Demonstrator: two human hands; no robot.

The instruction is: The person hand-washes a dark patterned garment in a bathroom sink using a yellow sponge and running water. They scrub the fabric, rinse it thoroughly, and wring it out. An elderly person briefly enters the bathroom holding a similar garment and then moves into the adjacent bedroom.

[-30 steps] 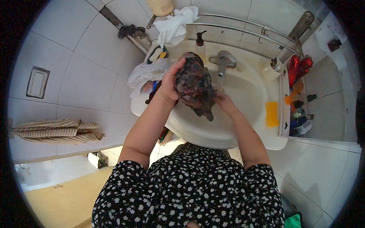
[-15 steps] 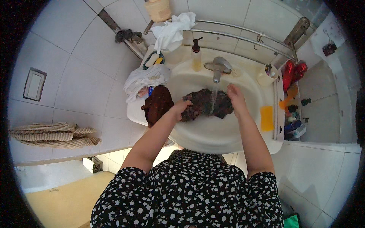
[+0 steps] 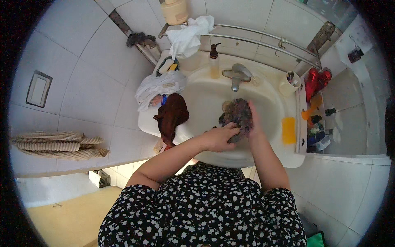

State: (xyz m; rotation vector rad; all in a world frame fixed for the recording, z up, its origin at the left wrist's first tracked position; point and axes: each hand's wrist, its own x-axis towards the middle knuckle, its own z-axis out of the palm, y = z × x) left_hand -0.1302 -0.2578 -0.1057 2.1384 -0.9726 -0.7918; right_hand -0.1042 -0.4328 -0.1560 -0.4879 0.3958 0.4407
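A bunched, wet-looking dark cloth [image 3: 238, 113], mottled grey and brown with a lacy look, is between my two hands over the white sink basin [image 3: 201, 96]. My left hand [image 3: 222, 137] grips its near left side, fingers curled onto the fabric. Against its right side presses my right hand [image 3: 255, 118], with most of its fingers hidden behind the bundle. Just beyond the cloth is the metal faucet [image 3: 237, 75], and no water stream shows under its spout. A dark brown cloth [image 3: 173, 113] hangs over the sink's left edge, near my left forearm.
A pump bottle [image 3: 214, 64] stands behind the basin, left of the faucet. White cloth [image 3: 162, 85] and a soap dish [image 3: 166, 66] occupy the left ledge. On the right are a cup [image 3: 289, 85] and an orange-yellow sponge [image 3: 289, 130]. Metal rails [image 3: 263, 40] cross the back wall.
The dark cloth, spread out under running water before, is now gathered into a bundle farther right. My left hand moved right and nearer to me; my right hand met the cloth. The water stream is gone.
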